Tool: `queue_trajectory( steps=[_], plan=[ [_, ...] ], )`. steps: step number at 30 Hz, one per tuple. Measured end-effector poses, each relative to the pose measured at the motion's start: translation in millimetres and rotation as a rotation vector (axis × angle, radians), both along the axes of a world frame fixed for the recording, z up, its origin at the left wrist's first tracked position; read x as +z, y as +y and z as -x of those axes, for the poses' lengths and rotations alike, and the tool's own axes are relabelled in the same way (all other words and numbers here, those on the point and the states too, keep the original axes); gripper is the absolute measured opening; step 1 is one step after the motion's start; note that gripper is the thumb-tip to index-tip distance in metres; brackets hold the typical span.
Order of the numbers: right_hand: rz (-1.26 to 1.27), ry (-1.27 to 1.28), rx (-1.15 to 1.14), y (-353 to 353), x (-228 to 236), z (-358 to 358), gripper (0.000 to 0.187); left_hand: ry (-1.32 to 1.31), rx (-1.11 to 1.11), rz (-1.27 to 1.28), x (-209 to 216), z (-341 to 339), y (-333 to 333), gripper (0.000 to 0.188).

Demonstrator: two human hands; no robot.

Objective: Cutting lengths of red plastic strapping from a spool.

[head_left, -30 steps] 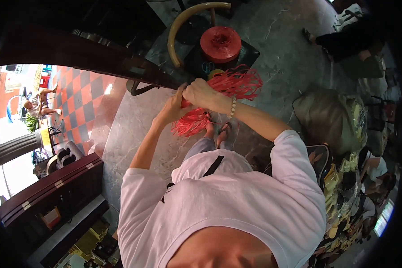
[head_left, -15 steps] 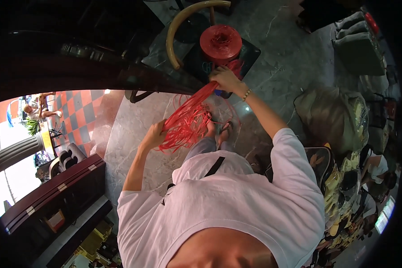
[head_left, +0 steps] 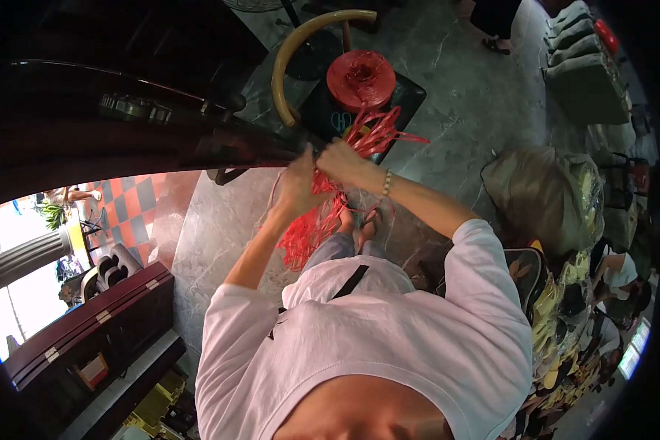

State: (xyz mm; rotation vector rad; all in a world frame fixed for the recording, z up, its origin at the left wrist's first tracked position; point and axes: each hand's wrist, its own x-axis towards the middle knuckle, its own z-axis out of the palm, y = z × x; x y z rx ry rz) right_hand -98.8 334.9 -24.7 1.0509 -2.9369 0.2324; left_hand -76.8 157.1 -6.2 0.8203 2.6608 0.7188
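A bundle of red plastic twine (head_left: pixel 308 236) hangs in loose strands in front of my legs. My right hand (head_left: pixel 342 163), with a beaded bracelet on its wrist, is closed round the upper part of the bundle. Looped twine ends fan out beyond that fist toward the right. Close beside it is my left hand (head_left: pixel 297 185), its thumb apart from its slightly blurred fingers, with strands at the gap between them. A large red twine spool (head_left: pixel 361 79) sits on the dark chair seat (head_left: pixel 411 95) just beyond my hands.
A curved wooden chair back (head_left: pixel 280 70) rises behind the spool. Dark wooden furniture (head_left: pixel 198 143) edges close to my left hand. At right stand a covered bulky bundle (head_left: pixel 528 191) and stacked grey chairs (head_left: pixel 587 88). Another person's foot (head_left: pixel 496 45) shows at the far right.
My left hand has moved up and right, from the lower strands to beside my right hand. My right hand has come left and nearer, and looped twine ends now fan out beyond it.
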Motion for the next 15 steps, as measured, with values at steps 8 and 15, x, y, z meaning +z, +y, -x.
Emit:
queue_trajectory(
  steps=[8, 15],
  plan=[
    [-0.08, -0.395, -0.03, 63, -7, 25, 0.025, -0.349, -0.044, 0.075, -13, 17, 17, 0.034],
    [-0.163, -0.332, -0.226, 164, -17, 87, 0.035, -0.287, -0.004, -0.093, 14, 25, -2, 0.026]
  ],
)
